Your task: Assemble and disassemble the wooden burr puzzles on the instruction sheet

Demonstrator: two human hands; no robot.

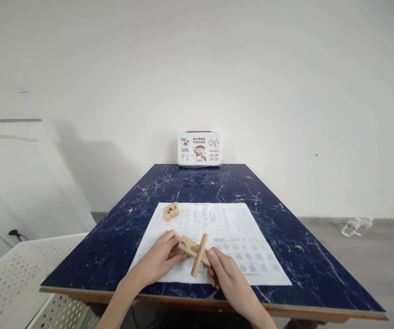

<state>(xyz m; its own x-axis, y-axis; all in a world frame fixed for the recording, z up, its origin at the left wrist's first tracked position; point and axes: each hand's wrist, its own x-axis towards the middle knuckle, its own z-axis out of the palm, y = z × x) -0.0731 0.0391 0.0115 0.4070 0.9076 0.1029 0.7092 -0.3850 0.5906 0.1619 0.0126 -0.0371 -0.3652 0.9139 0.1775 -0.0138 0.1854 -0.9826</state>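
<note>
My right hand is closed on the right end of a flat wooden puzzle piece, thumb on top. The piece carries a dark handwritten mark near its left end. Across it lies a wooden bar, tilted, its lower end towards me. My left hand is at the piece's left end, fingers curled round behind it; their tips are partly hidden. Both hands are just above a white printed sheet. A small cluster of wooden cubes sits on the sheet's far left corner.
The sheet lies on a dark blue marbled table with a wooden front edge. A white box with cartoon prints stands at the far end by the wall. Left of the table is a white perforated basket. Clear plastic bottles lie on the floor at right.
</note>
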